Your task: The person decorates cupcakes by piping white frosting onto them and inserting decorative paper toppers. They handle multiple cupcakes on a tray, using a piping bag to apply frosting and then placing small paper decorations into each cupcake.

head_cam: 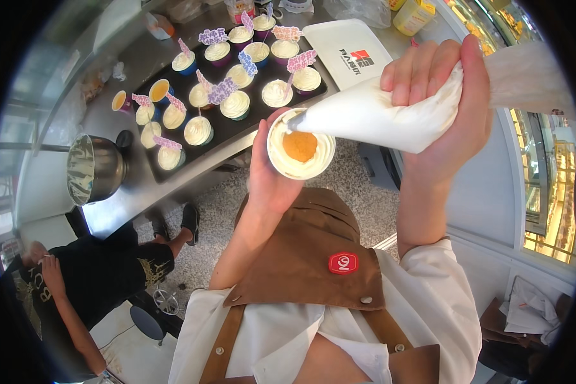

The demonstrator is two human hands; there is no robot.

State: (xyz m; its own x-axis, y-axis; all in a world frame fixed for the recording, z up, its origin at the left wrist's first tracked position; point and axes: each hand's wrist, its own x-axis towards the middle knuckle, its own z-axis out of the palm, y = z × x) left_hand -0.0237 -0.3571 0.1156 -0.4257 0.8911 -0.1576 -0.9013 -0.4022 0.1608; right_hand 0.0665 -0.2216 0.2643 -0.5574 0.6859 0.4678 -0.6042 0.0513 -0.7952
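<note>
My left hand holds a cupcake in a paper cup above the floor, just off the counter's front edge. White cream rings its rim, and the orange-brown cake top shows in the middle. My right hand grips a full white piping bag from above, its twisted end trailing off to the right. The bag's metal tip touches the cream at the cup's upper left. Beyond my hands, a black baking tray bears several cream-topped cupcakes, many with pastel picks; at least one cupcake has no cream.
A metal mixing bowl with cream residue stands at the counter's left end. One uncreamed cup stands left of the tray. A white tray lies at the back right, near a yellow carton. Another person in black is at lower left.
</note>
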